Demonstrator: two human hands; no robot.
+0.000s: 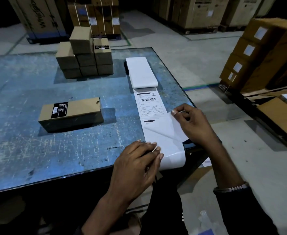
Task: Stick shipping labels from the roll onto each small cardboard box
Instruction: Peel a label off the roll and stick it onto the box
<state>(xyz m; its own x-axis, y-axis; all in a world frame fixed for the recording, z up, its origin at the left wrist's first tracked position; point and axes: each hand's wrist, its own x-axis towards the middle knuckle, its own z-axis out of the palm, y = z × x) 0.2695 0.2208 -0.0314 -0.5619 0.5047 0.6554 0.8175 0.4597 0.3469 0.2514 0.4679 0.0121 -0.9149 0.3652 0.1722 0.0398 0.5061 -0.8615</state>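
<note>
**A:** Where does the label stand right now?

**B:** Half lifted. The right hand pinches the far right corner of the label between thumb and forefinger and has it folded toward the near left, so its blank underside shows. The far left corner looks to be down on the liner strip, which runs from the folded label stack on the far right of the table to the near edge, where it hangs over.

**A:** And the other hand?

**B:** The left hand lies on the liner's left edge near the table's lip, fingers straight and close together, pressing it flat. Keep that pressure; I'd judge the liner would lift with the label otherwise.

**A:** How should the peel go?

**B:** Low and diagonal, slowly, so the label doesn't curl and stick to itself. Hold only the corner to keep the adhesive clean.

**A:** Then where?

**B:** Probably the single box lying left of the strip, well apart from both hands. Its top already carries a black sticker, so aim for the bare cardboard. The stacked boxes wait at the far side.
</note>
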